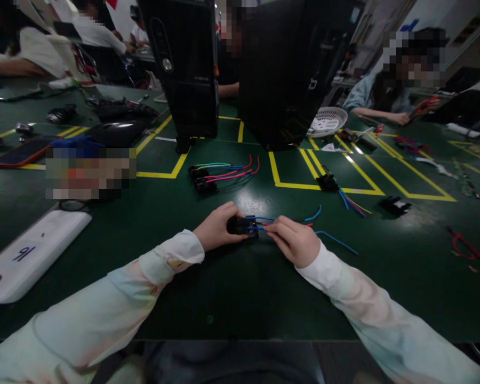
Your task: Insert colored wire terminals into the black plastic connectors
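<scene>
My left hand (219, 228) is closed around a small black connector block (253, 228), held just over the green table. Blue and red wires run out of the block's right side. With thumb and fingers pinched, my right hand (295, 239) grips the wires (263, 228) close to the block. Loose wire ends stick out past that hand to the right, one long blue wire (338, 241) among them. Behind my hands lie two similar black blocks (204, 183) with red, blue and green wires. Another wired block (328, 181) sits farther right.
Two tall black cases (194, 69) stand at the back of the table (240, 309). At left lies a white device (36, 256) marked 16. A white basket (328, 120), a black block (394, 206) and a red cable (470, 250) are to the right. Other people sit around.
</scene>
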Available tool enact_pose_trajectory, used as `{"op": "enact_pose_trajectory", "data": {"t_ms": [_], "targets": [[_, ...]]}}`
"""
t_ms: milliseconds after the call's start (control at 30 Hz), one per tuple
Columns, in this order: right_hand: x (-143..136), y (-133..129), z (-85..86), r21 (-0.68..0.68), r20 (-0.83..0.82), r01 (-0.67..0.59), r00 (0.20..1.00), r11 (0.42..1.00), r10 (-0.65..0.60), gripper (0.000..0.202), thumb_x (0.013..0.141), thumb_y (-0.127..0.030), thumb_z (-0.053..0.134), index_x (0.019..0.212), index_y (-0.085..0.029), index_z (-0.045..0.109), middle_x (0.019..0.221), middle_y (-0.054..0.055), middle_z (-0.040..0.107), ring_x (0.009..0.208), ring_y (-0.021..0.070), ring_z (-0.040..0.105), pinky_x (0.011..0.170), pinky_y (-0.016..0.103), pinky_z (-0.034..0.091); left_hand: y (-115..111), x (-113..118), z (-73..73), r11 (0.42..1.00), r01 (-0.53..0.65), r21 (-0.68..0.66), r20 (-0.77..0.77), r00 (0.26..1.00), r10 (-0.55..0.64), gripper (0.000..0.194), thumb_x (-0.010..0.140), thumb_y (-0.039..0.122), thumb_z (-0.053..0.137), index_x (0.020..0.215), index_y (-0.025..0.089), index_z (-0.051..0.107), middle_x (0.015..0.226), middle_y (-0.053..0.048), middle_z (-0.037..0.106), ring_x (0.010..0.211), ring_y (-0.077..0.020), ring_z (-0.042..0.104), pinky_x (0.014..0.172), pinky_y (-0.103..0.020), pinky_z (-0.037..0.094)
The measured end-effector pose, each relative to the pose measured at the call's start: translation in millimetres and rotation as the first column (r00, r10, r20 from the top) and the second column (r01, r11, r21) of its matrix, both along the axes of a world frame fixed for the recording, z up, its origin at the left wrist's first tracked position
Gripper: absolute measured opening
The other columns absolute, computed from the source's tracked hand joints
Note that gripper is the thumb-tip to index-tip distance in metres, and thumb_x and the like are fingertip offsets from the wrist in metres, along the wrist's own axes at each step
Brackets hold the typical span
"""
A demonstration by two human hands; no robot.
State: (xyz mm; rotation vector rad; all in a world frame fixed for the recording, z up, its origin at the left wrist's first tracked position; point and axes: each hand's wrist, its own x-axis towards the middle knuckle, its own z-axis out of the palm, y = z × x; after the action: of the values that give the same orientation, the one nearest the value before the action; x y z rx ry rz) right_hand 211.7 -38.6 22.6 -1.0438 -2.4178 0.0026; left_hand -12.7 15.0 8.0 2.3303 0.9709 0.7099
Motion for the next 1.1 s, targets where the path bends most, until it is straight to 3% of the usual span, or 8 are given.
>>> {"op": "enact_pose_trajectory", "data": {"t_ms": [333, 1100], "targets": [[-9, 2, -6.6, 0.079, 0.074, 0.013, 0.997, 0.997, -0.019, 0.018, 0.091, -0.022, 0.037, 0.083, -0.017, 0.053, 0.076, 0.004, 0.056, 0.066, 0.0122, 0.055, 0.060, 0.022, 0.042, -4, 6, -1.9, 0.999, 0.011, 0.035, 0.003, 1.000, -0.011, 0.027, 0.067, 0.034, 0.068, 0.083, 0.018, 0.053, 0.083, -0.001, 0.049, 0.078, -0.0161, 0.051, 0.066, -0.028, 0.043], [-10, 3, -4.2, 0.007, -0.008, 0.000, 1.000, 1.000, 0.000, 0.016, 0.090, -0.020, 0.038, 0.082, -0.017, 0.051, 0.075, 0.005, 0.054, 0.070, 0.0134, 0.054, 0.062, 0.023, 0.043, -3, 6, -2.4, 0.999, 0.020, 0.046, 0.004, 1.000, -0.020, 0.027, 0.066, 0.032, 0.069, 0.080, 0.017, 0.051, 0.082, 0.000, 0.047, 0.075, -0.0151, 0.049, 0.064, -0.027, 0.042]]}}
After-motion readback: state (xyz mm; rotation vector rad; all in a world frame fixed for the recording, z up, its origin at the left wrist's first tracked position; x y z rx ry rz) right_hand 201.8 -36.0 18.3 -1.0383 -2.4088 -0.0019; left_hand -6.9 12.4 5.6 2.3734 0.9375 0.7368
